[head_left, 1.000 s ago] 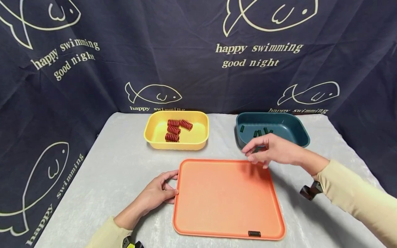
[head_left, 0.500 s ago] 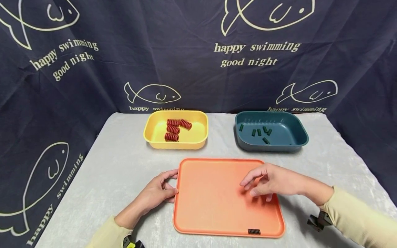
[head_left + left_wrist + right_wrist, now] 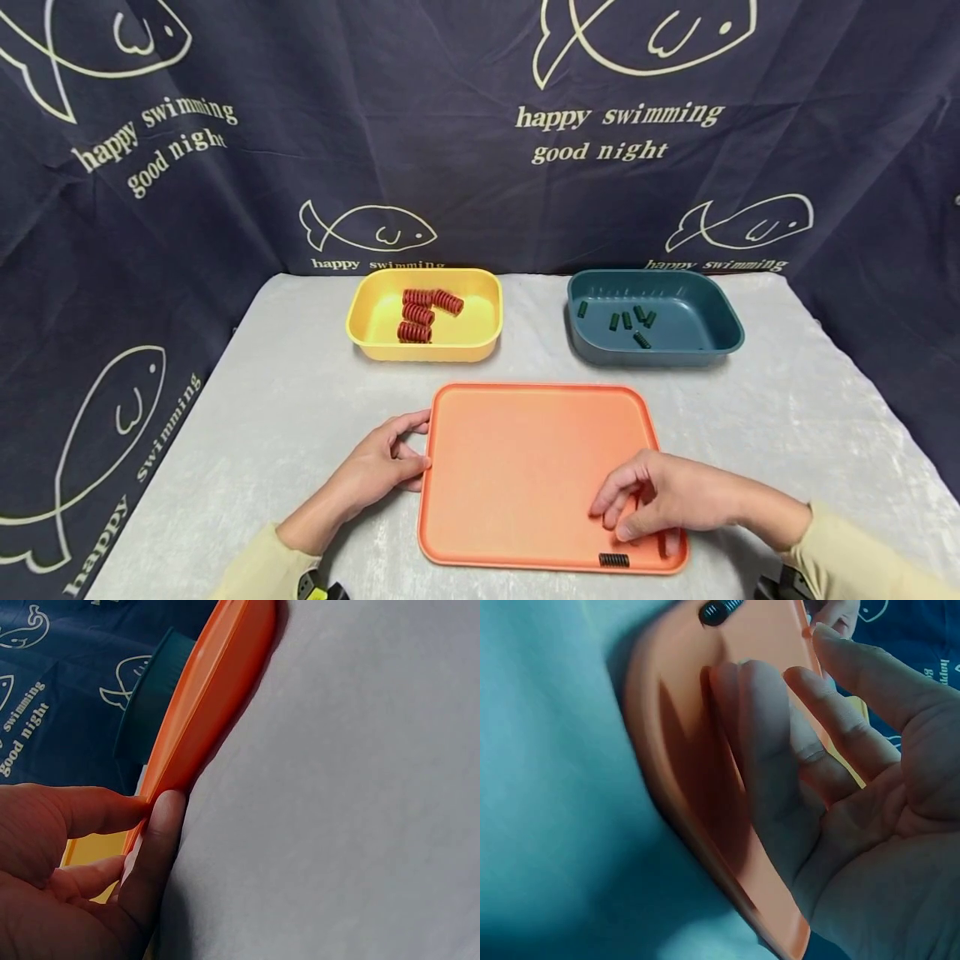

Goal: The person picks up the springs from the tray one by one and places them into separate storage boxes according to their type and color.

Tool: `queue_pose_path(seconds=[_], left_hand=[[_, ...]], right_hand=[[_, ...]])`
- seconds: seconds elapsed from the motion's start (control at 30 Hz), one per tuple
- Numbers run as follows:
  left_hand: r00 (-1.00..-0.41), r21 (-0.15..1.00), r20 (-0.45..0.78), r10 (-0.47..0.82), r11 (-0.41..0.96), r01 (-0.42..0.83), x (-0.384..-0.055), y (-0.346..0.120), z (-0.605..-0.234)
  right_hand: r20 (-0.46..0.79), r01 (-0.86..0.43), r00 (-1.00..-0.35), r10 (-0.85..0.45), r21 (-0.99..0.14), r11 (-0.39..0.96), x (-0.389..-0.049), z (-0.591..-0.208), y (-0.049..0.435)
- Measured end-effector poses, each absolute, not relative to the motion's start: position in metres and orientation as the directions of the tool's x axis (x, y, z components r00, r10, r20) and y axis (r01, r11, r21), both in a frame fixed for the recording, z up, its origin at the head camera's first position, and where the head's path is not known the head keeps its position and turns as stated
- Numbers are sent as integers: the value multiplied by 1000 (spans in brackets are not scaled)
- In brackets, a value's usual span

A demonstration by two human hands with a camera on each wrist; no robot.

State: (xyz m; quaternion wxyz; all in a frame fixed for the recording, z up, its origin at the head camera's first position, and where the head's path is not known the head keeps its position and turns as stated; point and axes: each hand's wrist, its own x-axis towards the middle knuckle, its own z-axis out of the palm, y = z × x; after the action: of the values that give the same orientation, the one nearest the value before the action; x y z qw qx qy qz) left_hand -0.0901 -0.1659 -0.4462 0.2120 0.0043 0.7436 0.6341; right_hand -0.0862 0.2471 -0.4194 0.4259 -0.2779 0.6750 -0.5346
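An orange tray (image 3: 540, 467) lies on the table in front of me. At its left edge my left hand (image 3: 375, 467) holds the rim; the left wrist view shows thumb and fingers (image 3: 154, 855) at the tray's rim (image 3: 202, 697). A black coil spring (image 3: 614, 560) lies along the tray's near rim, towards the right corner. My right hand (image 3: 667, 496), fingers loosely bent and holding nothing, hovers over the tray's near right part, just beyond the spring. In the right wrist view the spring (image 3: 718, 610) is apart from the fingertips.
A yellow bin (image 3: 480, 333) with several red springs (image 3: 418, 314) stands at the back left. The teal bin (image 3: 697, 337) at the back right holds several small dark green springs (image 3: 627, 320). A dark fish-print cloth (image 3: 465, 167) hangs behind the table.
My right hand has come from the teal bin's front edge towards me, across the tray's right side, down near the black spring. The left hand stays at the tray's rim.
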Motion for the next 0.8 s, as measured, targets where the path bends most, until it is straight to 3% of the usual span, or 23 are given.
queue_pose_path(seconds=[0.2,0.37,0.8], left_hand=[[-911,950,-299,284,183,-255,-90,-167,-447],[-911,951,-294,288,179,-250,-90,-167,-447],[-911,950,-298,285,180,-254,-90,-166,-447]], right_hand=[[-351,167,-460,-815,-936,309,-73,-422,247],[-343,170,-454,-822,-939,297,-67,-423,244],[-283,-17,-523,-804,-940,341,-61,-423,234]])
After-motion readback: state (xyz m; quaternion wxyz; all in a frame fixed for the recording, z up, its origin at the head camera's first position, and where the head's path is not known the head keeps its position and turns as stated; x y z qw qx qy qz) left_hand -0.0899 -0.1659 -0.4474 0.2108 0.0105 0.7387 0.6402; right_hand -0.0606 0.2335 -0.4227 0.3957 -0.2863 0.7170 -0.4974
